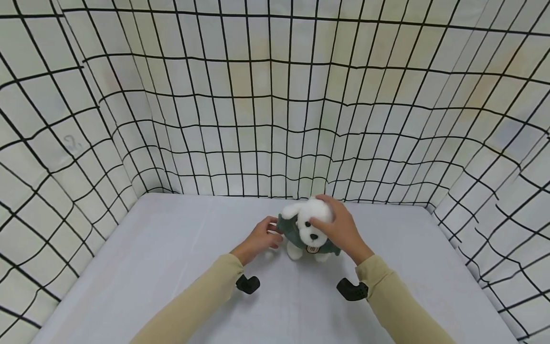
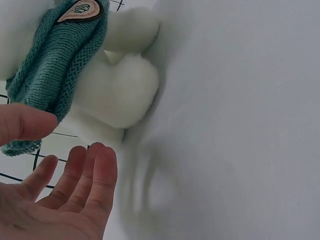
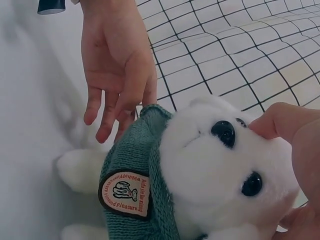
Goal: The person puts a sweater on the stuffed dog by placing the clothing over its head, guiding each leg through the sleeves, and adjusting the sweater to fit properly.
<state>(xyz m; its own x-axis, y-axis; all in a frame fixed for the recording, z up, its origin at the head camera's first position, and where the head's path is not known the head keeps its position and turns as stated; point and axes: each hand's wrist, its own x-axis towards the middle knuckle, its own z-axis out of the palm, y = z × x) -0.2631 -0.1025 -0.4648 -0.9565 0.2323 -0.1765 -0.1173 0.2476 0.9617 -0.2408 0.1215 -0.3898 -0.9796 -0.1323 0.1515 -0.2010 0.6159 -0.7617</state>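
A white plush dog (image 1: 317, 230) in a green knitted sweater (image 2: 55, 60) stands on the white surface, facing me. My right hand (image 1: 343, 230) grips its head, the thumb against the face near one eye and the other fingers round the side and back. Beside the sweater's sleeve is my left hand (image 1: 259, 238), its fingers spread and loosely bent. Its thumb (image 2: 30, 122) lies close to the knit in the left wrist view; whether it touches I cannot tell. An oval patch (image 3: 125, 194) with a small animal picture shows on the sweater's chest.
A black wire grid (image 1: 270, 98) backed by white sheeting encloses the white tabletop (image 1: 180, 267) at the back and both sides. Black wrist mounts (image 1: 352, 290) stick out beneath the beige sleeves (image 1: 399, 301).
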